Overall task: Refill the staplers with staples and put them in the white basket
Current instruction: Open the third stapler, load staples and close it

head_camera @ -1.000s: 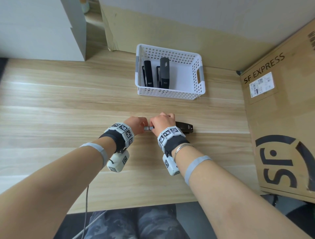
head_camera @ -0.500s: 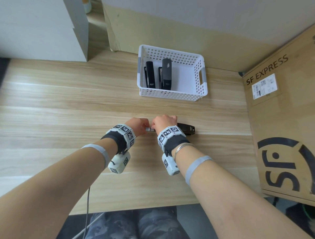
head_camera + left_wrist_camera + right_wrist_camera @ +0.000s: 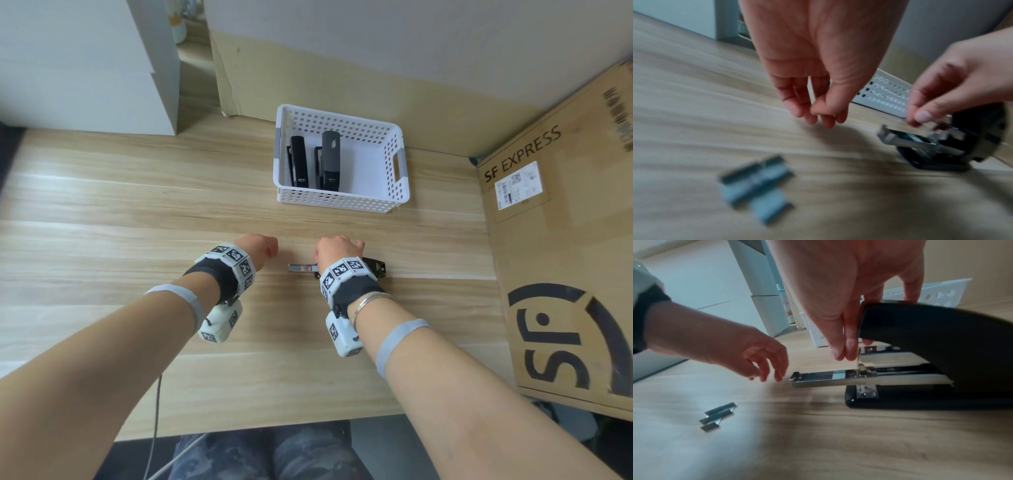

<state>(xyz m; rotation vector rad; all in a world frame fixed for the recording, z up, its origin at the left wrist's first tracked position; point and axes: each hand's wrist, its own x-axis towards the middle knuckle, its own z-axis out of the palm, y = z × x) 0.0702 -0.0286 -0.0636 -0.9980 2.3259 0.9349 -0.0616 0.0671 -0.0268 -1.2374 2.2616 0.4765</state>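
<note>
On the wooden surface [image 3: 102, 240], centre | black stapler [image 3: 931, 337] with metal tray [image 3: 828, 379] slid out toward 9 o'clock | right hand [image 3: 337, 250] fingers clamped on stapler top | left hand [image 3: 260, 246] fingers loosely curled, holding nothing | loose staples [image 3: 718, 416] at 7 o'clock | white basket [image 3: 399, 192] at 12 o'clock holds two staplers [image 3: 298, 161]

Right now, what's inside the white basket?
Two dark staplers stand side by side in the left half of the white basket; its right half shows bare floor. The near wall hides their lower ends, and whether they hold staples cannot be seen.
</note>
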